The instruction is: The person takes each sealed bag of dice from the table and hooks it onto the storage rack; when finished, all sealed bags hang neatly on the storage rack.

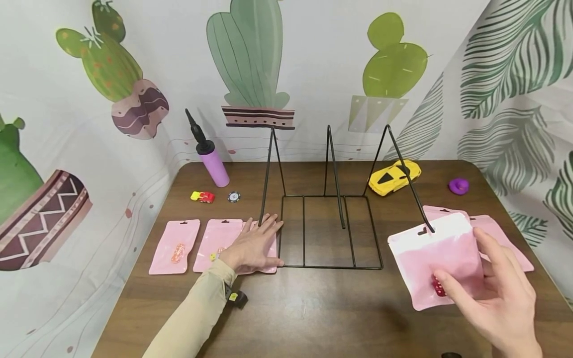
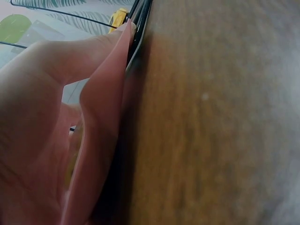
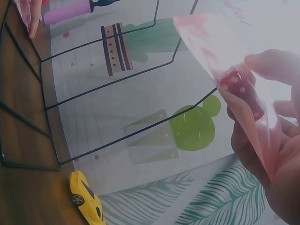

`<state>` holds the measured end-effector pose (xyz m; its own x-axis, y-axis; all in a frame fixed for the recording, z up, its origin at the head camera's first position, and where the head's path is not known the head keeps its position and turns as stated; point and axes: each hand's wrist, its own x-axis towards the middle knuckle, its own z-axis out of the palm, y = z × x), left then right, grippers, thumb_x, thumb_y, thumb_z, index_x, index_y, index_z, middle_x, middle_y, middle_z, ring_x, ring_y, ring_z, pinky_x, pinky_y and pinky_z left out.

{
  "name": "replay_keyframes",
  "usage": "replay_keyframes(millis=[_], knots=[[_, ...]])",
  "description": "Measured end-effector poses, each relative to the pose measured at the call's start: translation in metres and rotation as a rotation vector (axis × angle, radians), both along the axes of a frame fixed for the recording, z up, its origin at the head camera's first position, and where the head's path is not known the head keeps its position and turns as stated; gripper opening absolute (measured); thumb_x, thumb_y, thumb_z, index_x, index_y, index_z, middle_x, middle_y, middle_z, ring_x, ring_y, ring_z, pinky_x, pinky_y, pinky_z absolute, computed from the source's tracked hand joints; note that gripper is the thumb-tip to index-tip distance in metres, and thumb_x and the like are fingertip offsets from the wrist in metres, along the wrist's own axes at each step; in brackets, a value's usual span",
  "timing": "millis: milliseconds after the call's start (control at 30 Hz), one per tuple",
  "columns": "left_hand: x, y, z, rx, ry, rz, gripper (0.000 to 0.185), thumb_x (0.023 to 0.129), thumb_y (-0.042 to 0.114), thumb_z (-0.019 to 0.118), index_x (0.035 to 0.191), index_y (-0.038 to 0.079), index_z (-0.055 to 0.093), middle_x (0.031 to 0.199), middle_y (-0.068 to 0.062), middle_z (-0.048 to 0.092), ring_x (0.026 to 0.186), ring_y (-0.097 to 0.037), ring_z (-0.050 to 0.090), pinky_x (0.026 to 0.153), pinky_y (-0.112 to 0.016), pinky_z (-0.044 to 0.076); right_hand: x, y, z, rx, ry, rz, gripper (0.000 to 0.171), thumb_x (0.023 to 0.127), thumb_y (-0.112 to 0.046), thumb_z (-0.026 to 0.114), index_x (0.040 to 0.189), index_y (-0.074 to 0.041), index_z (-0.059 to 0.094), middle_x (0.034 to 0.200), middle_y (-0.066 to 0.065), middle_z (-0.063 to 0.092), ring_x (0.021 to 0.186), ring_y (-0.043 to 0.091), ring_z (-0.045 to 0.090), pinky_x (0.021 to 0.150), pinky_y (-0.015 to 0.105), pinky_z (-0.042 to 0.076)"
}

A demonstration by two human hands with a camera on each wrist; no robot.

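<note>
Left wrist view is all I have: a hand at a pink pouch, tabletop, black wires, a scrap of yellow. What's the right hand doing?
Observer: The right hand grips another pink pouch.
Operator: How close is that to the rack?
Observer: The tip of the rack's right prong is at the pouch's top edge, by the hanging hole; I can't tell whether it's threaded.
Operator: And my yellow scrap?
Observer: A toy car, on the table by the rack's back right corner.
</note>
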<state>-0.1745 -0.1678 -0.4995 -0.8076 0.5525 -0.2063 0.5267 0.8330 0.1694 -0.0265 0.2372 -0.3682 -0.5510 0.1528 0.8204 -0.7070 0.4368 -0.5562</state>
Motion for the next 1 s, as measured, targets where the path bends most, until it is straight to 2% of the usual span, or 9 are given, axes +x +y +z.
replay_keyframes(millis=[133,300,500,633,733,900,1000], knots=[[0.001,0.001,0.000,-0.004,0.000,-0.004,0.111,0.073,0.080,0.058,0.158,0.023,0.014,0.165,-0.005,0.007,0.151,-0.025,0.010,0.119,-0.060,0.006,-0.001,-0.001,0.003,-0.023,0.001,0.031,0.077,0.071,-0.026,0.088,0.119,0.023,0.052,0.115,0.009,0.063,0.072,-0.006,0.059,0.064,0.000,0.045],[0.000,0.002,-0.001,-0.006,-0.001,-0.006,0.111,0.073,0.080,0.058,0.158,0.023,0.014,0.165,-0.005,0.007,0.152,-0.026,0.008,0.119,-0.060,0.007,-0.006,-0.007,0.007,-0.054,0.056,0.072,0.072,0.071,-0.020,0.088,0.116,0.025,0.052,0.113,0.016,0.064,0.073,-0.003,0.060,0.066,0.001,0.046],[-0.001,0.001,-0.001,-0.008,0.006,-0.001,0.111,0.073,0.079,0.059,0.158,0.023,0.015,0.165,-0.005,0.007,0.152,-0.025,0.007,0.119,-0.060,0.007,-0.006,-0.006,0.005,-0.055,0.066,0.050,0.072,0.071,-0.022,0.088,0.115,0.024,0.054,0.110,0.014,0.066,0.071,-0.003,0.057,0.065,0.000,0.044],[-0.002,0.000,0.001,-0.009,0.008,0.001,0.110,0.073,0.079,0.059,0.158,0.023,0.015,0.165,-0.005,0.007,0.152,-0.025,0.006,0.119,-0.060,0.007,-0.001,-0.006,0.004,-0.089,0.054,0.061,0.071,0.069,-0.019,0.089,0.115,0.024,0.054,0.107,0.012,0.066,0.075,-0.002,0.062,0.065,0.001,0.046],[-0.002,0.000,0.000,-0.010,0.012,-0.002,0.111,0.073,0.078,0.059,0.158,0.022,0.015,0.165,-0.005,0.007,0.152,-0.025,0.006,0.118,-0.060,0.007,0.004,-0.006,0.005,-0.125,0.062,0.102,0.070,0.068,-0.014,0.089,0.115,0.025,0.054,0.107,0.013,0.066,0.079,0.001,0.065,0.065,0.002,0.047],[-0.002,0.000,0.000,-0.016,0.012,-0.003,0.110,0.073,0.079,0.059,0.158,0.022,0.016,0.165,-0.005,0.008,0.152,-0.025,0.006,0.118,-0.061,0.008,0.006,-0.006,0.007,-0.189,0.091,0.224,0.068,0.067,-0.005,0.088,0.114,0.027,0.051,0.109,0.020,0.065,0.078,0.006,0.067,0.064,0.005,0.050],[-0.001,0.001,0.000,-0.020,0.007,-0.004,0.110,0.074,0.079,0.058,0.158,0.022,0.015,0.165,-0.005,0.007,0.152,-0.025,0.006,0.118,-0.061,0.008,0.005,-0.006,0.008,-0.209,0.098,0.222,0.067,0.066,-0.003,0.088,0.114,0.027,0.052,0.111,0.022,0.065,0.076,0.007,0.067,0.064,0.006,0.051]])
